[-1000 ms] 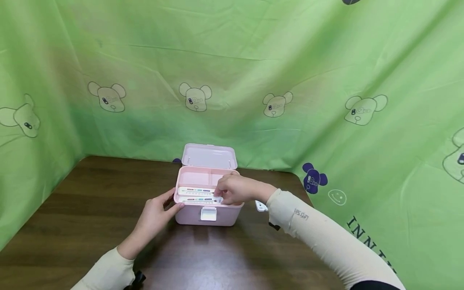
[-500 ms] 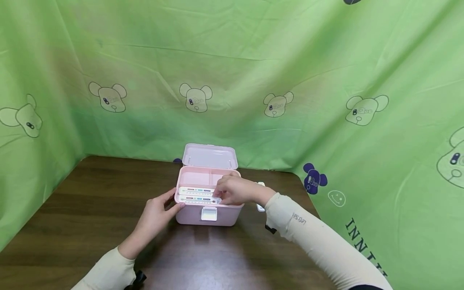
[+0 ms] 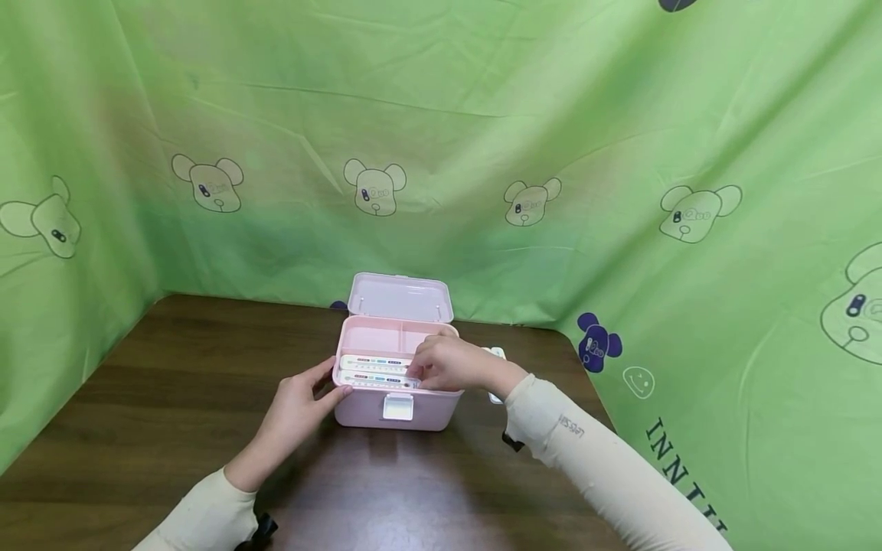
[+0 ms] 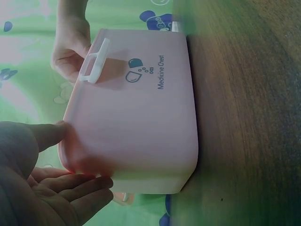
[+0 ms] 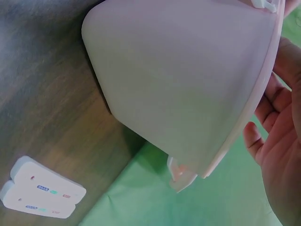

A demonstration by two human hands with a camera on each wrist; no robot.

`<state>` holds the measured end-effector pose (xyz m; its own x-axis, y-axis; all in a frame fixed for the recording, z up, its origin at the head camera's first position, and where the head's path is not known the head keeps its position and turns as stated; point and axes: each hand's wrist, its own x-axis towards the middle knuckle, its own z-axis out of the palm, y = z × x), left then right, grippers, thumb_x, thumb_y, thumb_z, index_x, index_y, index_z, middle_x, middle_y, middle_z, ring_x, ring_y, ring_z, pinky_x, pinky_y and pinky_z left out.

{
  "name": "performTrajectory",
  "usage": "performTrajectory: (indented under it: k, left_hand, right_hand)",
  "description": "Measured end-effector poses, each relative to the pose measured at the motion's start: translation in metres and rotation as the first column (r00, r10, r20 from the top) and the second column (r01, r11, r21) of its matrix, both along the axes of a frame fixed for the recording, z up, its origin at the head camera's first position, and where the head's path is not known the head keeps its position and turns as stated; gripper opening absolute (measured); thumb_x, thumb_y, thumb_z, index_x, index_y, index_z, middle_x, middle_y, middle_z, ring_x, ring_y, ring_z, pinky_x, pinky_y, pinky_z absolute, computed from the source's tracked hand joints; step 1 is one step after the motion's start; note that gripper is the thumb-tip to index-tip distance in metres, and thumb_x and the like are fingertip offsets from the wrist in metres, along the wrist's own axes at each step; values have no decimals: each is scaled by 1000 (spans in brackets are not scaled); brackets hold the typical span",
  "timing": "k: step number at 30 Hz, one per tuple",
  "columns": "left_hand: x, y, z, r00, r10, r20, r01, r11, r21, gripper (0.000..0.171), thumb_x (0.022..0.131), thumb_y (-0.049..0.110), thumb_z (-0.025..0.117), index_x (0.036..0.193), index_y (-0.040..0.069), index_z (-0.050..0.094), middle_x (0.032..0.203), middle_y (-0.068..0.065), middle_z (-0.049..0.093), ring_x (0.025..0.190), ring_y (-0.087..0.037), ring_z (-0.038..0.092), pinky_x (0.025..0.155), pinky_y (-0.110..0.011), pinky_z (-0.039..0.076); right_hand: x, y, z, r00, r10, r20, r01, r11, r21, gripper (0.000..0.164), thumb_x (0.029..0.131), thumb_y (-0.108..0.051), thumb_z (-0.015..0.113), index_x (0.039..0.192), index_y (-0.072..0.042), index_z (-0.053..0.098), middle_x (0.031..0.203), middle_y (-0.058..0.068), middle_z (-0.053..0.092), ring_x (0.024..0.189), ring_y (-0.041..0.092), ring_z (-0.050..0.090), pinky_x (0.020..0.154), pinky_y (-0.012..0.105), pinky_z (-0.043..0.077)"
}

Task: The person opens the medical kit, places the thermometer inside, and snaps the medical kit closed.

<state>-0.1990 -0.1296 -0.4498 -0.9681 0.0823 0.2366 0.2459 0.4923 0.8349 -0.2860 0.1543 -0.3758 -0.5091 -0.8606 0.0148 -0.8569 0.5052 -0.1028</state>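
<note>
A pink medicine chest (image 3: 430, 407) stands on the table with its lid (image 3: 401, 298) tipped open to the back. Its front catch (image 4: 96, 61) hangs loose. My left hand (image 3: 296, 409) holds the front left corner, thumb on the front rim and fingers along the side. In the front compartment lie two flat white strips with printed scales and coloured labels, a rear strip (image 3: 372, 363) and a front strip (image 3: 372, 379). My right hand (image 3: 451, 363) reaches into the chest, its fingertips and thumb pinching the front strip's right end. In the right wrist view the rim hides those fingertips.
Two more white strips, a nearer one (image 5: 37, 202) and one beside it (image 5: 47, 176), lie on the table right of the chest. The chest's back compartment (image 3: 372, 339) has a divider. A green printed curtain (image 3: 441, 92) surrounds the dark wooden table (image 3: 207, 367).
My right hand has stayed at the right end of the strips, its forearm shifting slightly. The front strip's right end shows a little less. The left hand keeps its hold on the corner.
</note>
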Motion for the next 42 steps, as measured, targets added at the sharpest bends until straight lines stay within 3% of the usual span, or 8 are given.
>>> performTrajectory:
  k: [5,8,15,21,27,36,42]
  left_hand:
    - [-1,0,1,1000,-5,-6,5,1000,3,64,92,23,80,145,-2,55,136,-20,65,124,-32,65,99,-46,57]
    - [-1,0,1,1000,-11,-13,11,1000,8,64,91,23,80,145,-1,55,135,-19,66,123,-32,66,98,-45,57]
    - [-2,-1,-1,1000,-14,-15,15,1000,12,63,92,23,80,145,0,56,135,-19,66,123,-32,66,98,-45,57]
    - [-2,-2,-1,1000,-10,5,10,1000,10,65,92,24,79,146,-1,54,139,-19,63,125,-32,64,98,-45,56]
    - [-2,-3,1,1000,-9,7,9,1000,4,65,92,23,79,146,-2,53,140,-19,62,126,-33,63,98,-45,57]
    - [-3,-4,0,1000,-10,0,10,1000,-2,65,92,23,79,146,-2,53,139,-19,63,126,-32,64,97,-45,57]
    - [-3,-5,1,1000,-9,1,9,1000,-14,64,92,23,79,146,-1,54,139,-18,64,125,-32,64,97,-43,57]
  right_hand:
    - [4,6,4,1000,-5,13,5,998,-55,18,87,-22,81,104,-19,78,94,-10,72,94,9,61,105,43,40]
    - [7,12,6,999,-28,29,31,992,-122,21,87,-23,82,107,-16,78,98,-8,73,98,11,62,104,43,43]
    - [17,29,9,989,-118,85,139,942,-305,23,89,-21,80,111,-13,78,105,-5,72,105,14,61,98,42,44]
    - [25,46,6,979,-197,45,195,862,-468,22,88,-17,81,108,-8,78,106,-4,74,99,16,61,89,39,49]
    - [37,57,3,964,-264,28,234,794,-562,21,88,-16,81,108,-10,77,105,-2,75,104,18,64,96,42,50]
    - [49,78,-4,908,-389,155,377,597,-709,20,89,-9,80,109,-12,78,109,-1,75,109,19,64,99,21,47]
    - [60,80,-7,868,-451,206,437,499,-748,18,90,1,76,108,0,76,105,12,75,104,28,64,93,12,44]
